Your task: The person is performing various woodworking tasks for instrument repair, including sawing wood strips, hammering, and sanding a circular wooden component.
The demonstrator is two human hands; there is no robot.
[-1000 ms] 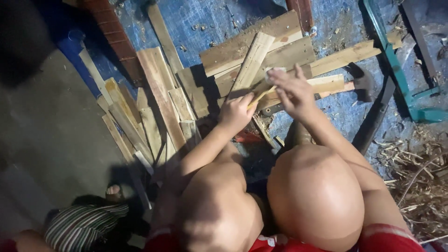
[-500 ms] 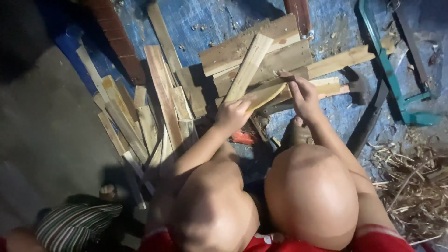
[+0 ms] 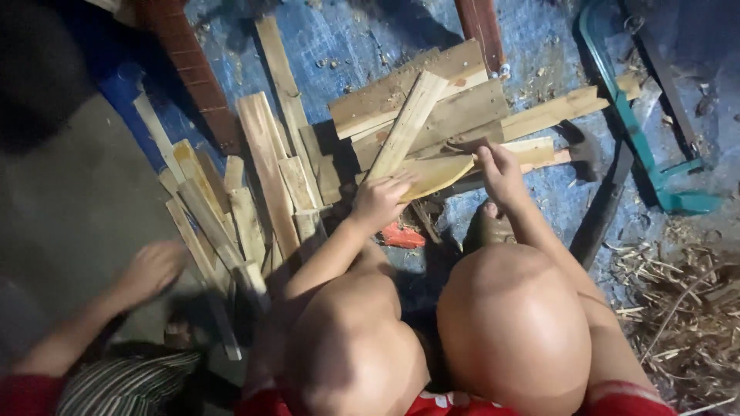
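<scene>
Left hand [image 3: 379,202]: curled round the lower end of a pale wood slat [image 3: 406,125], gripping it; the slat runs up and away, tilted, its far end resting over the heap of planks [image 3: 420,104]. Thumb side blurred, so the exact finger wrap is hard to read.

Right hand [image 3: 501,171]: closed over a yellowish curved offcut [image 3: 435,174] where it meets a long strip [image 3: 532,150] beneath. It is pressing or pinching; which of the two, I cannot tell.

Both pieces lie on the blue tarp [image 3: 331,46] on the floor, just ahead of the person's bare knees [image 3: 509,323]. A foot [image 3: 486,227] sits right under the right hand. A small red scrap [image 3: 402,236] lies between the knees and the wood.

Judgement on handling: the slat is held at one end only, so it will lever easily; a grip closer to its middle, or the far end kept seated on the heap, would steady it. Rough-sawn edges suggest splinters, so lift rather than slide the palm. Toes close below the right hand are at risk if a piece drops.

Outward: split kindling sticks [image 3: 231,216] to the left; a brick [image 3: 193,69] beyond; a green metal frame [image 3: 640,146] to the right; straw litter [image 3: 678,308] at the right edge. Another person's hand [image 3: 150,270], blurred, at lower left near the sticks.
</scene>
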